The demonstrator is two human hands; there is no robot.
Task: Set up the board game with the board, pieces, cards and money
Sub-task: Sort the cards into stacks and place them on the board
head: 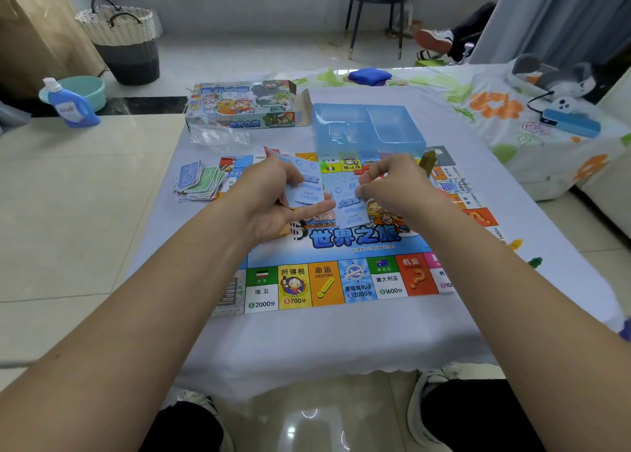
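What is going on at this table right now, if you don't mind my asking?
A person is setting up a board game. The left hand holds a stack of blue cards, and the right hand pinches a single blue card above the board. The board already lies open on the table, a pile of paper money sits to its left, and the game box and clear plastic tray lie behind.

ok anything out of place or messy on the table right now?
Mostly the money: a loose, fanned heap at the board's far left corner, not sorted. A clear plastic tray overlaps the board's far edge. The left hand holds a card stack; the right hand pinches one card.
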